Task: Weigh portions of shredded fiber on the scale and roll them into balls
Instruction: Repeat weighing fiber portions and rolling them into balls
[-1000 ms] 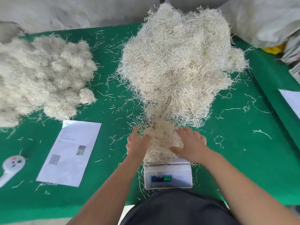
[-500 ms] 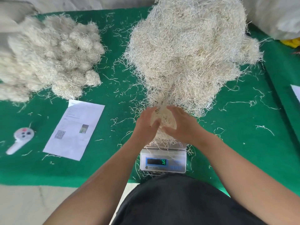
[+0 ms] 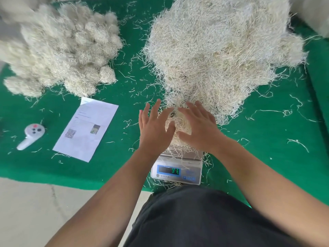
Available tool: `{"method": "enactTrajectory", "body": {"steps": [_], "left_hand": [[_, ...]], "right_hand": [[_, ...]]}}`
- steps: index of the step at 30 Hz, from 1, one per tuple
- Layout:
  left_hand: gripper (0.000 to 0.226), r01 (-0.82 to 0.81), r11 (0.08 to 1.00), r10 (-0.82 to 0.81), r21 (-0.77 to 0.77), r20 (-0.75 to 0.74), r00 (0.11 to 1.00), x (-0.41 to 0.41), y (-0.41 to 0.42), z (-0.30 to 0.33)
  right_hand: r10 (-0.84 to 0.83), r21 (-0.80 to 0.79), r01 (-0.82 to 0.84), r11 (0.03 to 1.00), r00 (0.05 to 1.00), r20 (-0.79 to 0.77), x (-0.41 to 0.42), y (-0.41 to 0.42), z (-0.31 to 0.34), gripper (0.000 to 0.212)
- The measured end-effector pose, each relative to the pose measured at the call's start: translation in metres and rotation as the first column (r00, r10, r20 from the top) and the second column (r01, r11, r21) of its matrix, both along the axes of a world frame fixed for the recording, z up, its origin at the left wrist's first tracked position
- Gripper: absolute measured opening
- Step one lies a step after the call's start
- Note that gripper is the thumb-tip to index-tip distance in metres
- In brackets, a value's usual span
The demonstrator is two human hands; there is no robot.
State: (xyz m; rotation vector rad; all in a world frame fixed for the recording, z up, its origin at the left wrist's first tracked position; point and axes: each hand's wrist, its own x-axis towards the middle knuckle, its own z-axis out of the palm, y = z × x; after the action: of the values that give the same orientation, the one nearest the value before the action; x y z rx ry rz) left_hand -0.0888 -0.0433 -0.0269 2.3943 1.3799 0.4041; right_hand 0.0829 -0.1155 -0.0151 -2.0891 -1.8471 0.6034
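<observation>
Green felt-like cloth (image 3: 267,157) covers the work surface, and its near edge gives way to pale floor at lower left. On it, close to the person's body, sits a small digital scale (image 3: 176,168); its platform is mostly hidden under a fiber portion (image 3: 179,129) and the hands, and the green digits on its display are too blurred to read with certainty.

Both hands flank that portion, which is raised a little over the platform with loose strands trailing down onto it. The left hand (image 3: 154,129) has its fingers straight and spread, palm against the portion's left side. The right hand (image 3: 199,125) is likewise flat with extended fingers, pressing the right side and covering much of the clump, so the clump's full shape cannot be made out.

Directly behind the hands rises the big loose fiber heap (image 3: 220,50), cut off by the top edge of the view. At upper left lies a pile of rolled fiber balls (image 3: 67,49), motion-blurred and cropped at the left edge. Between that pile and the scale rests a printed paper sheet (image 3: 87,131) whose text is illegible, and left of it a white handheld controller (image 3: 32,134). Stray strands litter the cloth.
</observation>
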Motion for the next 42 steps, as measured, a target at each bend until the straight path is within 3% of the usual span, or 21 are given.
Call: {"method": "enactTrajectory", "body": {"steps": [11,22,25,28,29,31,32,34,35,36,38,39,40,42], "left_hand": [[0.043,-0.044,0.999,0.044,0.007,0.081,0.996,-0.003,-0.004,0.001],[0.049,-0.153,0.979,0.176,-0.138,0.171,0.969,-0.007,-0.015,-0.011],[0.059,-0.199,0.931,0.242,-0.306,0.108,0.964,-0.004,-0.017,-0.02],[0.068,-0.185,0.835,0.261,-0.519,0.077,0.962,0.011,-0.021,-0.026],[0.069,-0.146,0.81,0.256,-0.568,0.119,0.959,0.017,-0.024,-0.027],[0.068,-0.083,0.735,0.295,-0.673,0.208,0.933,0.03,-0.027,-0.028],[0.067,-0.071,0.68,0.356,-0.73,0.244,0.902,0.035,-0.027,-0.026],[0.059,-0.046,0.556,0.522,-0.83,0.306,0.796,0.043,-0.024,-0.016],[0.058,-0.021,0.503,0.607,-0.864,0.336,0.72,0.046,-0.021,-0.009],[0.059,0.017,0.465,0.682,-0.885,0.37,0.631,0.048,-0.018,-0.002],[0.05,0.107,0.452,0.757,-0.886,0.444,0.479,0.055,-0.012,0.017],[0.042,0.136,0.479,0.766,-0.867,0.489,0.418,0.059,-0.008,0.026],[0.039,0.138,0.514,0.771,-0.847,0.526,0.359,0.063,-0.004,0.036],[0.039,0.096,0.519,0.818,-0.85,0.526,0.235,0.069,0.006,0.053]], "right_hand": [[0.016,-0.035,-0.017,0.999,1.0,-0.012,0.002,0.0,-0.002,0.084],[-0.067,-0.094,0.061,0.994,0.996,-0.059,0.006,-0.007,-0.014,0.08],[-0.072,-0.126,0.061,0.99,0.994,-0.087,0.001,-0.002,-0.02,0.093],[-0.054,-0.277,0.029,0.96,0.995,-0.082,-0.014,0.009,-0.038,0.11],[-0.051,-0.324,0.031,0.946,0.997,-0.053,-0.02,0.011,-0.045,0.107],[-0.065,-0.3,0.061,0.952,0.998,-0.002,-0.03,0.014,-0.055,0.082],[-0.074,-0.275,0.068,0.959,0.997,-0.011,-0.032,0.016,-0.057,0.061],[-0.203,-0.284,0.127,0.95,0.945,-0.255,-0.032,0.018,-0.047,0.03],[-0.305,-0.309,0.171,0.936,0.832,-0.463,-0.032,0.019,-0.036,0.032],[-0.383,-0.321,0.218,0.922,0.643,-0.663,-0.032,0.019,-0.023,0.037],[-0.386,-0.286,0.305,0.908,0.346,-0.855,-0.026,0.022,0.002,0.044],[-0.338,-0.249,0.312,0.917,0.276,-0.9,-0.025,0.022,0.016,0.045],[-0.277,-0.191,0.314,0.93,0.256,-0.926,-0.027,0.023,0.03,0.045],[-0.201,-0.066,0.341,0.938,0.376,-0.904,-0.029,0.022,0.053,0.039]]}}
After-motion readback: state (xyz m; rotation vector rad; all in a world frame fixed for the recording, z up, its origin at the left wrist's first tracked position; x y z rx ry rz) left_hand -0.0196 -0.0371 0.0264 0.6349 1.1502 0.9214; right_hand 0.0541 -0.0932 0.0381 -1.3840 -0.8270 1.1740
